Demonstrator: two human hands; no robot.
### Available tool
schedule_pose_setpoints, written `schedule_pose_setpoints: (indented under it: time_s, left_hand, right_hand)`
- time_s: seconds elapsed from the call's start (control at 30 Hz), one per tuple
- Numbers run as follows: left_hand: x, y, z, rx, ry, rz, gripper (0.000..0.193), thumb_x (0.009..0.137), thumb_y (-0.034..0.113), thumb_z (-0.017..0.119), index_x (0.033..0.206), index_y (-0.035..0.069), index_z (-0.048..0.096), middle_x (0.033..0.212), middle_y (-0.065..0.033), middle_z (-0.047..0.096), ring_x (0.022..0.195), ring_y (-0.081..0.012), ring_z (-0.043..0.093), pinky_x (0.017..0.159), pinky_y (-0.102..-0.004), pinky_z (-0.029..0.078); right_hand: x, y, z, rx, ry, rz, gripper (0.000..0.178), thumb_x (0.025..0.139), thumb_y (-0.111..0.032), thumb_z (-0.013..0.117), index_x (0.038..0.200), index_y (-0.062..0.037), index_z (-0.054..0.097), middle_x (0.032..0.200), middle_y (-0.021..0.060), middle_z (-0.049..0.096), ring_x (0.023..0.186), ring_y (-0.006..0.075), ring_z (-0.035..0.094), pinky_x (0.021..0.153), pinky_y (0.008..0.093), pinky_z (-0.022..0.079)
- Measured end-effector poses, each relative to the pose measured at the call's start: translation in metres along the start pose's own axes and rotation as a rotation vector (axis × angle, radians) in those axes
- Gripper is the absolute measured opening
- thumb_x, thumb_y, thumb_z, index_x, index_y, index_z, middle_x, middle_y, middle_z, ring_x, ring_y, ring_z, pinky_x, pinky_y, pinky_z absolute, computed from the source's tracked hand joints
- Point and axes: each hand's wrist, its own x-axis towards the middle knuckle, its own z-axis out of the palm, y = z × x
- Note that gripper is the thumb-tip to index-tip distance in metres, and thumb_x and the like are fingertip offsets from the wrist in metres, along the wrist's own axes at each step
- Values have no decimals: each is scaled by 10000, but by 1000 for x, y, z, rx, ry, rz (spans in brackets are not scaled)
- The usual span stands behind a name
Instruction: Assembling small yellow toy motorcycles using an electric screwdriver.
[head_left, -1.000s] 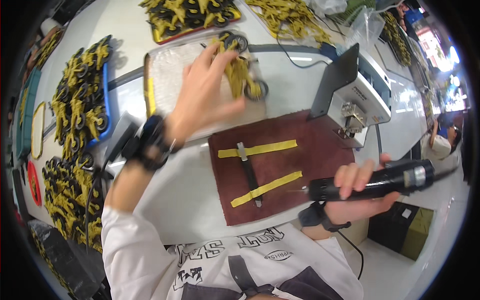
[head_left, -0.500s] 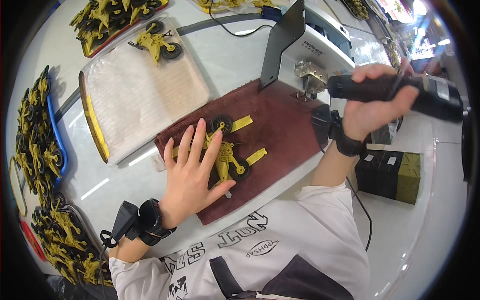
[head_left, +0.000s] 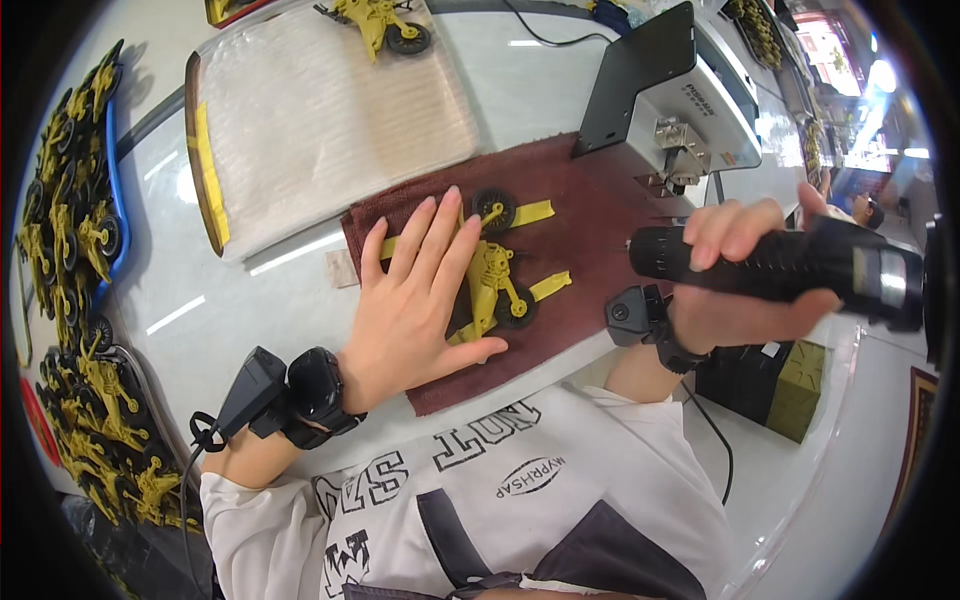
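Note:
A yellow toy motorcycle [head_left: 490, 275] with black wheels lies on its side on a dark red cloth [head_left: 590, 230], beside strips of yellow tape [head_left: 550, 287]. My left hand [head_left: 405, 325] rests flat over part of it, fingers stretched out and thumb spread along the near side. In my right hand [head_left: 725, 315] is a black electric screwdriver [head_left: 785, 265], held level with its tip pointing left above the cloth's right part. The tip is apart from the toy. Whether a screw sits on it is too small to tell.
A grey screw feeder [head_left: 665, 110] with a black panel stands at the back right. Behind the cloth lies a tray lined with bubble wrap [head_left: 330, 130], bearing another toy motorcycle [head_left: 375, 22]. A blue tray [head_left: 118, 190] and more piled toy motorcycles [head_left: 110, 400] line the left.
The screwdriver has come away from the screw feeder, toward me. My left hand stays on the toy motorcycle. The whole view has shifted.

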Motion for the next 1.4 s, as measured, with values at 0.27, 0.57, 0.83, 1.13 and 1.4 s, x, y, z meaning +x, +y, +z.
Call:
schedule_pose_setpoints:
  time_s: [0.27,0.57,0.83,1.13,1.4]
  left_hand:
    - [-6,-1,2,33,35,4,986,607,579,709,1346,43,336,1437,-180,267,1333,-353,224,1051,-530,113]
    - [-7,-1,3,-22,98,24,828,633,530,718,1236,43,427,1408,-185,311,1311,-359,270,1054,-525,122]
    - [-6,-2,3,-26,84,102,620,616,409,751,1113,98,549,1407,-198,321,1277,-347,339,1030,-510,221]
    - [-10,-2,1,-80,88,85,583,610,370,752,1085,101,546,1409,-195,316,1255,-338,365,990,-491,289]
    - [-10,-8,1,-95,94,104,565,646,404,729,1085,101,545,1316,-191,397,1240,-337,373,973,-501,298]
  right_hand:
    - [60,4,-32,-437,281,-214,649,835,-626,435,1144,-55,427,590,84,520,443,194,482,448,315,431]
    - [51,8,-22,-319,186,38,572,861,-533,485,1112,-26,405,576,94,494,438,196,478,460,327,421]
    - [-20,26,44,228,-313,59,903,796,-717,413,1333,-13,234,706,86,513,477,190,495,492,338,419]
    - [-25,47,66,191,-406,64,929,777,-742,394,1324,-13,215,715,94,523,520,208,521,525,362,458]
    - [-28,63,71,-24,-485,211,768,778,-651,525,1210,-56,303,727,81,531,522,187,537,528,320,473]
